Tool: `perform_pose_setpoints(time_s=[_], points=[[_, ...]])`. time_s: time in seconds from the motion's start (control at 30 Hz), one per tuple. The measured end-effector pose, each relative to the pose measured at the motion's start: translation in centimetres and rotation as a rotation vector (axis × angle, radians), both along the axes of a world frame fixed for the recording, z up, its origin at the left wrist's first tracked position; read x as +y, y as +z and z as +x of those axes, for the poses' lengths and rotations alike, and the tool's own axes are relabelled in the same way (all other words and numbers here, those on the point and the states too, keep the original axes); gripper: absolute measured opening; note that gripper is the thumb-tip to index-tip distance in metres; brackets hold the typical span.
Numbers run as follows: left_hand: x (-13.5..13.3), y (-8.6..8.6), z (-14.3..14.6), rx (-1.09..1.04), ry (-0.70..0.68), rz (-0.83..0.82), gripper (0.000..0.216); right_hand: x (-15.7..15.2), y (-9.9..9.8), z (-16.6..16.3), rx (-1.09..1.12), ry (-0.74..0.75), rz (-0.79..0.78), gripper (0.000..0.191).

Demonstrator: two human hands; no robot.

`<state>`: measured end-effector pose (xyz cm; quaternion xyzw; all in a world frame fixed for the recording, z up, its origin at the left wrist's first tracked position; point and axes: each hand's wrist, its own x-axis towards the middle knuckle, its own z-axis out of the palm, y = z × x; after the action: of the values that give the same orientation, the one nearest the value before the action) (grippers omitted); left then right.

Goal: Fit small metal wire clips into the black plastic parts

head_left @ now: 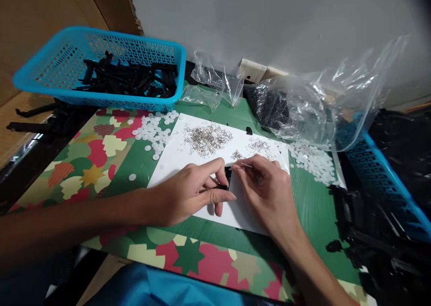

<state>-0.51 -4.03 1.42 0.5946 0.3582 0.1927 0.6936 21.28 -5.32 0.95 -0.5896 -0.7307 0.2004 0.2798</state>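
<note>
My left hand point(197, 187) is closed on a small black plastic part point(228, 176), held between the thumb and fingers just above the white sheet point(173, 162). Against the part's upper end, the fingertips of my right hand point(267, 185) are pinched together. A thin pale sliver shows at that pinch, too small to name. Beyond the hands lie a large pile of tiny bent metal wires point(208, 139) and a smaller wire pile point(259, 145). White plastic discs point(153, 131) are scattered left of the sheet, with more small white discs point(313, 162) to its right.
A blue basket point(178, 77) of black parts stands back left. Clear plastic bags point(303, 108) lie along the wall, one with black pieces inside. Black plastic parts point(367, 234) are heaped at right beside another blue basket point(397, 180). Patterned paper point(90, 176) covers the table.
</note>
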Motion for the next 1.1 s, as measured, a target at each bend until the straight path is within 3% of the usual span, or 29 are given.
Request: perform_pose_setpoints(time_s=[0.4, 0.7, 1.1], points=[[0.4, 1.3, 0.1, 0.027, -0.032, -0.028, 0.029, -0.4, -0.2, -0.1, -0.050, -0.011, 0.093, 0.009], [0.2, 0.9, 0.0, -0.030, -0.020, -0.125, 0.027, -0.2, 0.2, -0.1, 0.019, -0.068, -0.009, 0.005], [0.2, 0.7, 0.2, -0.020, -0.031, -0.082, 0.026, -0.2, 0.3, -0.3, -0.004, -0.011, 0.076, 0.007]])
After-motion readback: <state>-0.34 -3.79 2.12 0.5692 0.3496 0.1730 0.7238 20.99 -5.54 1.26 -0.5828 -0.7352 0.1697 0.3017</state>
